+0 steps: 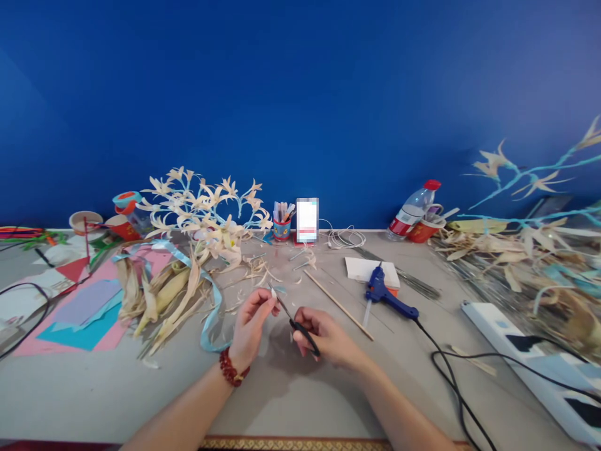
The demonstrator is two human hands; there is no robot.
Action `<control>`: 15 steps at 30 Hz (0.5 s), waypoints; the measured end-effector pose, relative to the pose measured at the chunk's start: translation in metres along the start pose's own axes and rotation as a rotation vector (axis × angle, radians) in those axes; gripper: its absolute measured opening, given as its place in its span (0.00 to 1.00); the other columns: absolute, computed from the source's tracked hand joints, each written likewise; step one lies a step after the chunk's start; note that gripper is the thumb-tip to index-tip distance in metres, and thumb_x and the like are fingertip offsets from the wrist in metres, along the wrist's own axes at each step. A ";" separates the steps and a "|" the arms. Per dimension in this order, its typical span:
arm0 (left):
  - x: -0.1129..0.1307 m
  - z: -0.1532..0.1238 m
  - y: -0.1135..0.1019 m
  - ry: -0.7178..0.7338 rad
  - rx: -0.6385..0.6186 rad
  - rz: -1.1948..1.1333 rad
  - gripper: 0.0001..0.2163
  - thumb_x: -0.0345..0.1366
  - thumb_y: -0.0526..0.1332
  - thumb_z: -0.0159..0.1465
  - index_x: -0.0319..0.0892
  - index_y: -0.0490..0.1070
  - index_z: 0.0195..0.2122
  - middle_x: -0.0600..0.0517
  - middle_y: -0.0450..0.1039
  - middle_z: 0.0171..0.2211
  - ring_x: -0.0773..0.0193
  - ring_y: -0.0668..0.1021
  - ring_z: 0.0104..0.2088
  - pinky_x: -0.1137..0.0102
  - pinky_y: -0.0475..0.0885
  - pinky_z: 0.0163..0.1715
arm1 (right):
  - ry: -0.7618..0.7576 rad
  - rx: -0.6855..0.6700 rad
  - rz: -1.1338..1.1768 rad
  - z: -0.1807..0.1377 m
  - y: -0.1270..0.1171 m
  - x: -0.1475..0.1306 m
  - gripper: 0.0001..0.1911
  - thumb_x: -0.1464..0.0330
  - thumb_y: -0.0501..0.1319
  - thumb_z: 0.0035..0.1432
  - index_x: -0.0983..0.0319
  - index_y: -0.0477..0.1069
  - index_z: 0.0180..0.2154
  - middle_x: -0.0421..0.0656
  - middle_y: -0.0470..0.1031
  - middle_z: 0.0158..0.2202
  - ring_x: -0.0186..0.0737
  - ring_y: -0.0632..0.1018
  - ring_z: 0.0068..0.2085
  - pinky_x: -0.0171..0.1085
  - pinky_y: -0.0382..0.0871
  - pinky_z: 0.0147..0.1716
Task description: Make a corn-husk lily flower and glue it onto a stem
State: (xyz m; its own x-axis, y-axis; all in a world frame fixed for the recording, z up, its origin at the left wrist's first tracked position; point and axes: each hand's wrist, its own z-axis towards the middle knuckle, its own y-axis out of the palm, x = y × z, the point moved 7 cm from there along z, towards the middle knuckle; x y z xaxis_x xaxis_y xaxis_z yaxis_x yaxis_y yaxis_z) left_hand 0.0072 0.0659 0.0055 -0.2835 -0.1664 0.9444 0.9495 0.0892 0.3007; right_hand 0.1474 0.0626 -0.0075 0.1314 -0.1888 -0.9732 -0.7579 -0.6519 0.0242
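My left hand (250,327), with a red bead bracelet at the wrist, pinches a small pale piece of husk (273,292) between thumb and fingers. My right hand (328,338) is closed round the black handles of small scissors (293,318), whose blades point up and left to the pale piece. Both hands hover over the grey table (291,388) near its front middle.
A heap of dried corn husks (164,294) and a husk flower bouquet (201,207) lie left of the hands. Coloured paper sheets (84,313) sit far left. A wooden stick (338,305), blue glue gun (387,294) with black cord, and a plastic bottle (413,216) lie right.
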 end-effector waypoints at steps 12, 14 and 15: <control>0.008 -0.002 0.003 0.042 -0.001 0.057 0.08 0.35 0.59 0.62 0.41 0.67 0.26 0.53 0.66 0.27 0.66 0.69 0.29 0.72 0.64 0.34 | -0.042 0.067 -0.019 0.004 0.004 0.001 0.22 0.52 0.66 0.48 0.60 0.59 0.28 0.33 0.67 0.18 0.26 0.62 0.16 0.26 0.53 0.12; 0.009 -0.002 0.003 0.037 0.005 0.076 0.08 0.36 0.60 0.61 0.41 0.67 0.26 0.53 0.66 0.26 0.66 0.69 0.29 0.71 0.65 0.33 | -0.052 0.075 -0.018 0.004 0.004 0.003 0.21 0.52 0.66 0.48 0.60 0.59 0.28 0.33 0.67 0.18 0.27 0.63 0.16 0.26 0.53 0.13; 0.009 -0.002 0.003 0.033 0.008 0.086 0.08 0.37 0.60 0.61 0.41 0.67 0.26 0.53 0.66 0.26 0.65 0.69 0.29 0.71 0.65 0.33 | -0.059 0.079 -0.020 0.005 0.003 0.004 0.21 0.53 0.66 0.48 0.60 0.60 0.28 0.33 0.66 0.17 0.27 0.63 0.17 0.26 0.53 0.13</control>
State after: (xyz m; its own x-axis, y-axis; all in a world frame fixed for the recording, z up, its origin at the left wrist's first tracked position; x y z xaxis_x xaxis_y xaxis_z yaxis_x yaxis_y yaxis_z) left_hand 0.0077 0.0630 0.0148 -0.1963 -0.1897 0.9620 0.9690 0.1125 0.2199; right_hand 0.1424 0.0634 -0.0120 0.1109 -0.1317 -0.9851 -0.8037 -0.5949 -0.0109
